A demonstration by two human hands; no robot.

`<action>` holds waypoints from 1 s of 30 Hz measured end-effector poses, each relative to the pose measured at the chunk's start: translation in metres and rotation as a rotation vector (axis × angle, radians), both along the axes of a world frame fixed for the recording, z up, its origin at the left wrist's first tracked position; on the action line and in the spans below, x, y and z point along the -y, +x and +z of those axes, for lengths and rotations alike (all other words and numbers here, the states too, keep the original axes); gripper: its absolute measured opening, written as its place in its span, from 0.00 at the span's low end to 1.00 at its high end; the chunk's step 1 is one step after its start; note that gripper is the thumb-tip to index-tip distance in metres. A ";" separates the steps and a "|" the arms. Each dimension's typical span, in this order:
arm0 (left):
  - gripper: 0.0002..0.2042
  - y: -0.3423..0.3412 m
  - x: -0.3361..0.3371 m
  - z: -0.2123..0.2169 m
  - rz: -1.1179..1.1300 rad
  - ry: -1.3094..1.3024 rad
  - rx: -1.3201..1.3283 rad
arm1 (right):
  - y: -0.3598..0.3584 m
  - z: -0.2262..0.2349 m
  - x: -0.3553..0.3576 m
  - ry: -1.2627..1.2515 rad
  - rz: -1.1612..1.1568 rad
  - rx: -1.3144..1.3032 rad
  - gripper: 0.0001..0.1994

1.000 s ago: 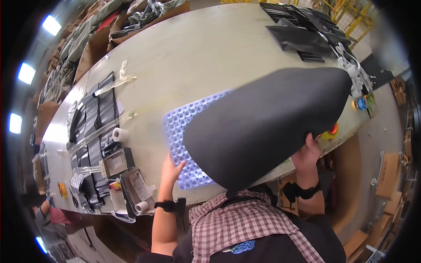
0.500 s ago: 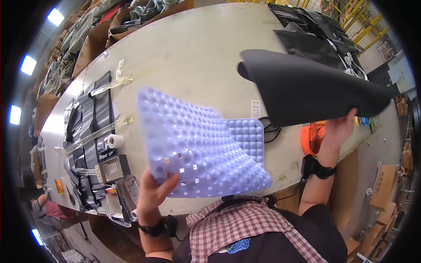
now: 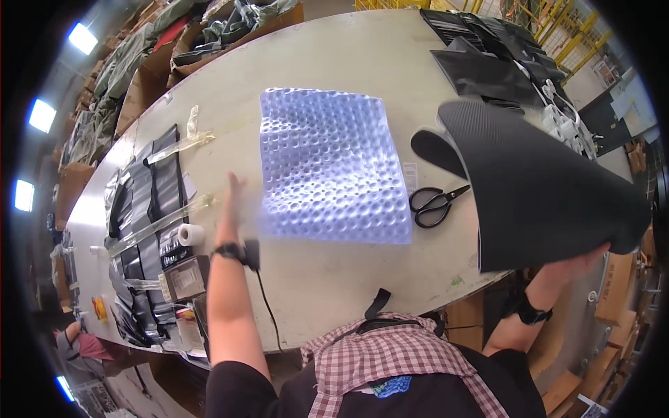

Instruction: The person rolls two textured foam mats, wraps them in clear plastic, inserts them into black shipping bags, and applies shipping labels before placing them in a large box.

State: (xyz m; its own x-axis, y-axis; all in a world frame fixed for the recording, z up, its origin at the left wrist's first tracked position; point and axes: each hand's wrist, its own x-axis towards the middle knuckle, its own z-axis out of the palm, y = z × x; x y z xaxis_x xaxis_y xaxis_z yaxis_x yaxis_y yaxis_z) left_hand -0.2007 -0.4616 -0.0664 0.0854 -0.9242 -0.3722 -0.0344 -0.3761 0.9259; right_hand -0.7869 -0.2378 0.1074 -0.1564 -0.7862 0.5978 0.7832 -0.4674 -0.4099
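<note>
A translucent light-purple bubbled mat [image 3: 331, 164] lies spread over the middle of the table, slightly blurred. Just off its left edge, my left hand [image 3: 235, 198] is empty with its fingers apart, partly smeared by motion. On the right, my right hand [image 3: 575, 266] grips the lower edge of a large black, ribbed rubber-like sheet [image 3: 550, 184]. The sheet is raised and curls over on itself, hiding part of the table. Between mat and sheet rest black-handled scissors [image 3: 432, 207], beside a small white label [image 3: 410, 175].
Black plastic bags [image 3: 157, 188] with tape strips lie at the left, near a white roll [image 3: 189, 235] and a small box [image 3: 185, 279]. More black bags [image 3: 481, 70] are stacked at the far right. Cartons [image 3: 244, 38] stand beyond the far-left edge. A person [image 3: 87, 345] is at lower left.
The purple mat has gone from my left hand down onto the table. My left hand has let go and moved forward. The black sheet has shifted right and nearer in my right hand.
</note>
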 end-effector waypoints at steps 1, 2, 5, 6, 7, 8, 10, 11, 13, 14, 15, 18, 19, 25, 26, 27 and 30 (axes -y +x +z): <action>0.46 -0.001 -0.016 -0.024 -0.046 0.043 -0.104 | 0.008 0.001 -0.006 0.063 -0.036 -0.022 0.29; 0.44 0.009 -0.030 -0.054 0.002 -0.054 -0.051 | 0.019 0.005 -0.010 0.102 -0.005 -0.025 0.29; 0.33 -0.009 -0.070 -0.061 -0.084 -0.214 0.246 | 0.027 0.003 -0.022 0.187 -0.024 -0.031 0.29; 0.26 -0.022 -0.083 -0.049 -0.201 -0.294 0.502 | 0.028 0.004 -0.028 0.186 -0.024 -0.039 0.29; 0.26 -0.029 -0.092 -0.045 -0.192 -0.297 0.496 | 0.029 0.001 -0.032 0.221 -0.048 0.004 0.29; 0.26 -0.036 -0.100 -0.043 -0.213 -0.473 0.572 | 0.030 0.002 -0.037 0.255 -0.075 0.047 0.28; 0.28 -0.045 -0.100 -0.021 -0.353 -0.840 0.651 | 0.040 0.008 -0.043 0.296 -0.151 0.071 0.25; 0.28 -0.042 -0.097 -0.034 -0.346 -0.849 0.646 | 0.048 0.011 -0.046 0.342 -0.236 0.105 0.22; 0.27 -0.026 -0.094 -0.066 -0.365 -0.306 0.352 | 0.083 0.033 -0.034 0.328 -0.158 0.073 0.21; 0.25 -0.039 -0.087 -0.046 -0.337 -0.361 0.332 | 0.094 0.042 -0.029 0.329 -0.105 0.043 0.20; 0.24 -0.065 -0.085 -0.004 -0.216 -0.142 0.098 | 0.094 0.045 -0.025 0.324 -0.120 0.038 0.20; 0.27 -0.049 -0.074 0.001 -0.243 0.013 -0.207 | 0.109 0.052 -0.013 0.619 -0.082 0.024 0.18; 0.33 -0.053 -0.080 0.019 -0.323 -0.080 0.235 | 0.121 0.055 -0.012 0.655 -0.074 -0.007 0.17; 0.55 -0.075 -0.151 0.094 -0.758 -0.861 0.584 | 0.152 0.054 -0.028 0.832 -0.048 -0.001 0.13; 0.52 -0.085 -0.169 0.087 -0.582 -0.845 0.438 | 0.152 0.049 -0.028 0.853 -0.021 0.034 0.13; 0.47 -0.095 -0.181 0.085 -0.416 -0.833 0.517 | 0.150 0.047 -0.029 0.872 0.001 0.064 0.13; 0.33 -0.107 -0.198 0.080 -0.259 -0.693 -0.195 | 0.148 0.046 -0.028 0.856 0.039 -0.038 0.13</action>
